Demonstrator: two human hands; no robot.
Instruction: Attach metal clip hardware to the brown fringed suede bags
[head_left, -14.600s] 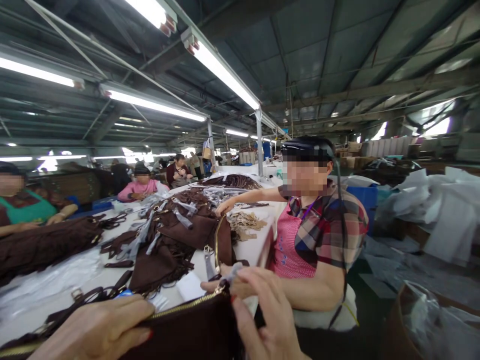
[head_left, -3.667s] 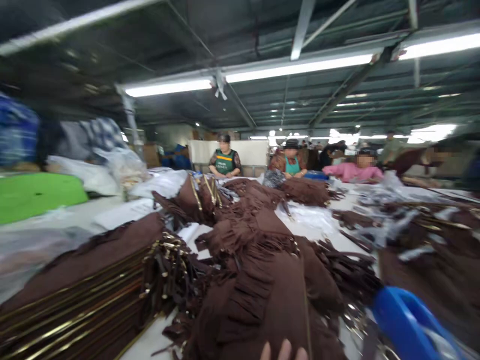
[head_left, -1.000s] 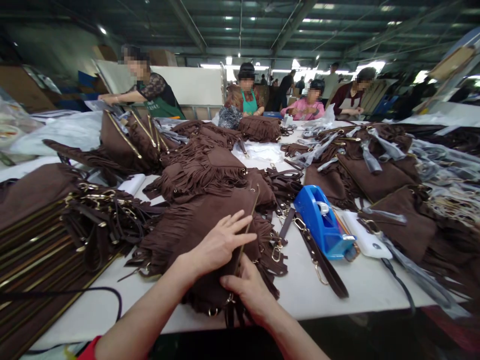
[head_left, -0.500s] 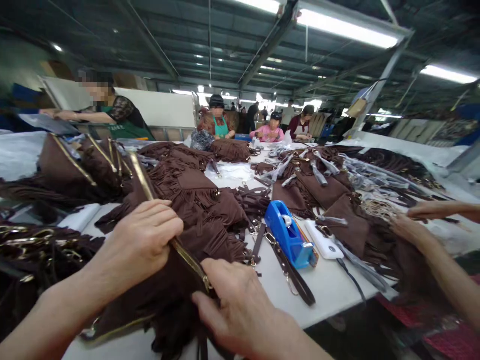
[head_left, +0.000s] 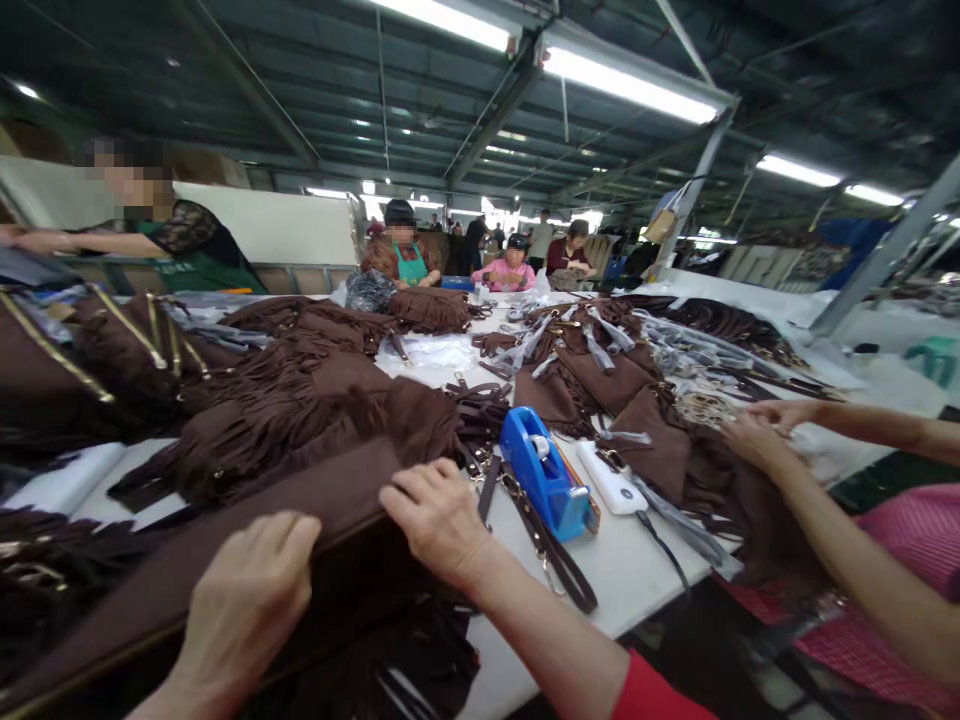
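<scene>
A dark brown fringed bag (head_left: 330, 488) stretches tilted across the near left of the table, its smooth panel turned up. My left hand (head_left: 251, 590) is closed around the bag's near edge, fingers curled over it. Farther right, my right hand (head_left: 439, 515) grips the bag's upper right corner between thumb and fingers. Strips of fringe (head_left: 420, 650) hang below in shadow. Behind it lies a heap of brown fringed bags (head_left: 277, 400). The insides of both grips are hidden.
Right of my hands stand a blue tape dispenser (head_left: 544, 470), a dark strap with metal clips (head_left: 559, 555) and a white power bank (head_left: 611, 478) with a cable. A co-worker's hands (head_left: 765, 430) handle a brown bag at the right. Gold-zipped bags (head_left: 120, 330) stand at the left.
The bag has swung from zipper side up to panel side up and now spreads to the left. My right hand has risen to its corner; my left hand has lowered. The view has shifted right.
</scene>
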